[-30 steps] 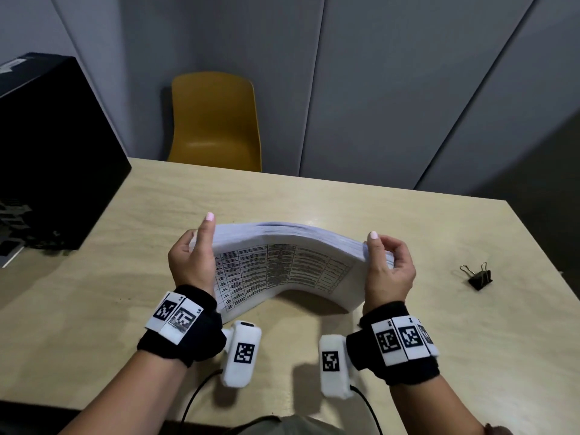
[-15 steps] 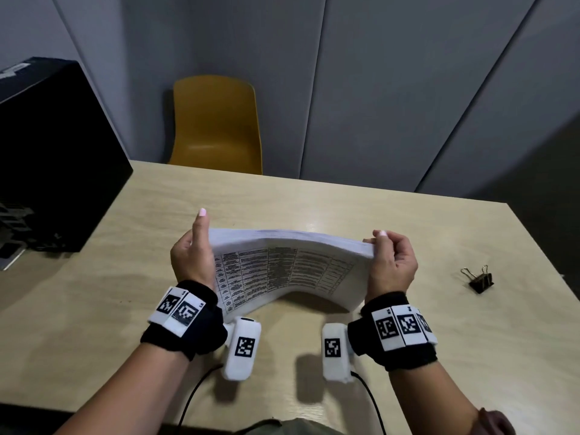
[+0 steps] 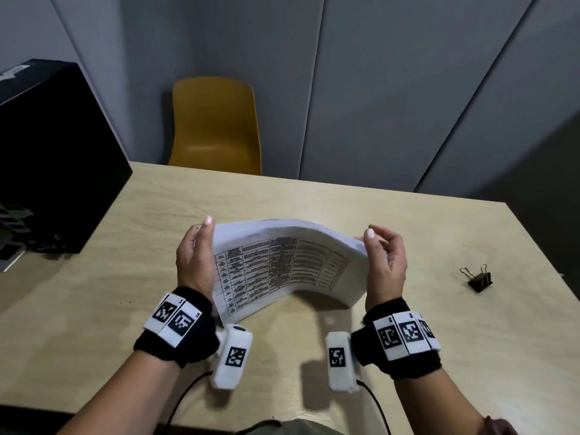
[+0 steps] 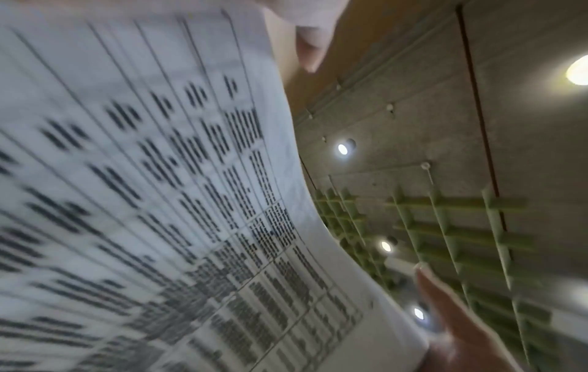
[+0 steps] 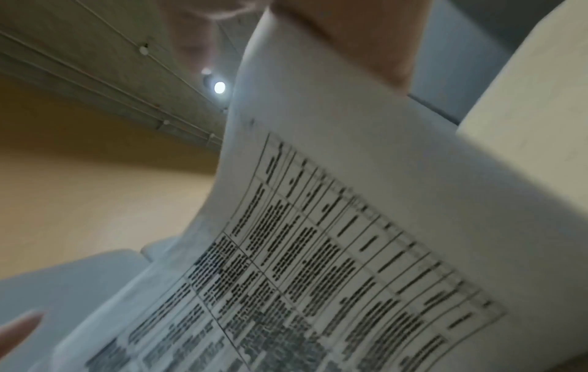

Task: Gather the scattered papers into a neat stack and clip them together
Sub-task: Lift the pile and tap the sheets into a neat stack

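Note:
A thick white paper stack (image 3: 282, 262) with a printed table on its near face stands on its long edge on the table, bowed upward in the middle. My left hand (image 3: 194, 255) holds its left end, thumb pointing up along the edge. My right hand (image 3: 384, 262) holds the right end, thumb on the near face and fingers curled behind. The wrist views show the printed sheet close up, as the paper stack (image 4: 143, 201) and the paper stack (image 5: 350, 251). A black binder clip (image 3: 478, 279) lies on the table to the right, apart from both hands.
The light wooden table (image 3: 94, 309) runs to a far edge where a yellow chair (image 3: 216, 127) stands. A large black box (image 3: 47, 158) sits on the left. Grey wall panels rise behind.
Both hands have stayed at the ends of the stack. The right fingers, which lay over the top corner, have lifted and curled back a little. The stack stays bowed.

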Available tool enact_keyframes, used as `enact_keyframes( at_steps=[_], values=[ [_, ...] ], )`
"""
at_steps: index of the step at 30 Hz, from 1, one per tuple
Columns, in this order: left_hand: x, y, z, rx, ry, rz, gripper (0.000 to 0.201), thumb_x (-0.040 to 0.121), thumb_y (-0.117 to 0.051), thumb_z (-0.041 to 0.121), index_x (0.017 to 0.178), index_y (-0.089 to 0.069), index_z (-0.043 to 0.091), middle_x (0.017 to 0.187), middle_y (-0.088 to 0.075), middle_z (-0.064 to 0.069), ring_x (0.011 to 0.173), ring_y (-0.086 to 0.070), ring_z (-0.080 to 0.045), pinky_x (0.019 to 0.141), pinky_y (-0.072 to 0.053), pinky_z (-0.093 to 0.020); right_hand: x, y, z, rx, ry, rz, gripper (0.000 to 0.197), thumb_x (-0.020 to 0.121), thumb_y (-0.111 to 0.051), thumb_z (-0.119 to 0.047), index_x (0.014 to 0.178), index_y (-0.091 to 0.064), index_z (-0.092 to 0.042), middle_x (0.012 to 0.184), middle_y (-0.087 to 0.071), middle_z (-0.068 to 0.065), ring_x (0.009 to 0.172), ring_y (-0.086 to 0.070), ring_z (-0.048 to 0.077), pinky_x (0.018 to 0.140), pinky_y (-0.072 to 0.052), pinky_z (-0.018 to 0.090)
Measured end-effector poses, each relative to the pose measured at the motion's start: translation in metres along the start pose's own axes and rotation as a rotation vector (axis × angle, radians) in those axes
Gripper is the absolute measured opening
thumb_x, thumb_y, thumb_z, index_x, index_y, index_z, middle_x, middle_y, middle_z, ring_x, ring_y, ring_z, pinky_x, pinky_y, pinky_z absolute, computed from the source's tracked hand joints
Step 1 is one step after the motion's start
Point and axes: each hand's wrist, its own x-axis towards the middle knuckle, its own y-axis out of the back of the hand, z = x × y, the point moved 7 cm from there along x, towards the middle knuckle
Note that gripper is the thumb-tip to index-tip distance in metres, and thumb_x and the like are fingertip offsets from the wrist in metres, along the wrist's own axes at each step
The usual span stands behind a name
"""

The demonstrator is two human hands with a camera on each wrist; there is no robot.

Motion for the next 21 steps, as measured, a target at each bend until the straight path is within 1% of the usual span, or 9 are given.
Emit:
enact_keyframes(
  at_steps=[2, 4, 7, 9, 11, 13, 15, 19, 21],
  values=[
    [-0.007, -0.004, 0.003, -0.056, -0.012, -0.218, 0.018, 0.077, -0.061, 0.023, 0.094, -0.055, 0.022, 0.080, -0.065, 0.004, 0.078, -0.066, -0.010, 0.072, -0.053, -0.023, -0.006, -0.007, -0.004, -0.084, 0.059, -0.296, 0.080, 0.059, -0.067, -0.047, 0.131, -0.035, -0.033, 0.106, -0.060, -0.001, 0.096, -0.057, -0.003, 0.084, -0.045, 0.012],
    [-0.007, 0.001, -0.009, 0.028, -0.047, -0.315, 0.045, 0.068, -0.067, -0.003, 0.109, -0.051, 0.011, 0.081, -0.069, 0.007, 0.071, -0.065, 0.004, 0.062, -0.051, -0.011, -0.011, -0.004, 0.001, -0.277, 0.134, -0.458, 0.105, 0.060, -0.075, -0.033, 0.144, -0.012, -0.034, 0.112, -0.055, -0.014, 0.105, -0.052, -0.009, 0.093, -0.040, 0.008],
    [-0.001, 0.008, -0.031, 0.130, 0.030, -0.278, 0.033, 0.075, -0.065, -0.014, 0.099, -0.058, 0.008, 0.067, -0.072, 0.015, 0.064, -0.065, 0.008, 0.059, -0.050, -0.008, 0.000, 0.012, 0.018, -0.358, 0.109, -0.308, 0.083, 0.067, -0.069, -0.009, 0.136, -0.031, -0.037, 0.100, -0.057, -0.036, 0.092, -0.055, -0.012, 0.091, -0.044, 0.021],
    [0.000, 0.007, -0.035, 0.188, 0.012, -0.258, 0.029, 0.080, -0.063, -0.009, 0.085, -0.062, 0.020, 0.062, -0.069, 0.025, 0.062, -0.063, 0.011, 0.060, -0.050, -0.006, 0.007, 0.010, 0.022, -0.372, 0.097, -0.265, 0.047, 0.068, -0.065, -0.007, 0.102, -0.057, -0.038, 0.087, -0.063, -0.033, 0.079, -0.057, -0.008, 0.078, -0.046, 0.025],
    [0.001, 0.004, -0.029, 0.204, -0.044, -0.237, 0.031, 0.080, -0.064, -0.006, 0.082, -0.062, 0.026, 0.062, -0.067, 0.029, 0.063, -0.063, 0.013, 0.061, -0.049, -0.005, 0.009, 0.002, 0.016, -0.340, 0.122, -0.276, 0.026, 0.073, -0.065, 0.005, 0.084, -0.065, -0.019, 0.073, -0.066, -0.026, 0.068, -0.057, -0.007, 0.066, -0.046, 0.020],
    [0.004, 0.004, -0.018, 0.193, -0.076, -0.224, 0.031, 0.078, -0.065, -0.006, 0.082, -0.062, 0.024, 0.062, -0.067, 0.029, 0.063, -0.062, 0.014, 0.061, -0.048, -0.004, 0.011, -0.001, 0.006, -0.208, 0.125, -0.270, 0.025, 0.075, -0.063, 0.014, 0.086, -0.065, -0.008, 0.071, -0.067, -0.025, 0.068, -0.059, -0.009, 0.065, -0.048, 0.012],
    [0.008, 0.008, -0.013, 0.204, -0.088, -0.240, 0.031, 0.076, -0.066, -0.007, 0.084, -0.062, 0.023, 0.064, -0.068, 0.028, 0.064, -0.063, 0.013, 0.062, -0.048, -0.005, 0.011, 0.004, 0.005, -0.116, 0.111, -0.278, 0.029, 0.074, -0.064, 0.015, 0.085, -0.062, -0.013, 0.071, -0.068, -0.023, 0.067, -0.059, -0.009, 0.064, -0.047, 0.009],
    [0.006, 0.017, -0.027, 0.246, 0.008, -0.319, 0.032, 0.073, -0.070, -0.006, 0.089, -0.062, 0.021, 0.070, -0.072, 0.022, 0.070, -0.067, 0.007, 0.071, -0.051, -0.020, 0.002, 0.008, 0.029, -0.169, 0.020, -0.367, 0.044, 0.065, -0.073, 0.004, 0.101, -0.058, -0.015, 0.086, -0.068, -0.018, 0.076, -0.059, -0.010, 0.069, -0.047, 0.009],
    [0.001, 0.015, -0.034, 0.244, 0.037, -0.316, 0.026, 0.079, -0.065, -0.006, 0.087, -0.062, 0.018, 0.064, -0.070, 0.024, 0.065, -0.066, 0.009, 0.074, -0.049, -0.021, -0.001, 0.005, 0.045, -0.161, -0.062, -0.340, 0.035, 0.069, -0.071, 0.011, 0.098, -0.062, -0.006, 0.074, -0.070, -0.025, 0.072, -0.062, -0.011, 0.069, -0.049, 0.013]
  ],
)
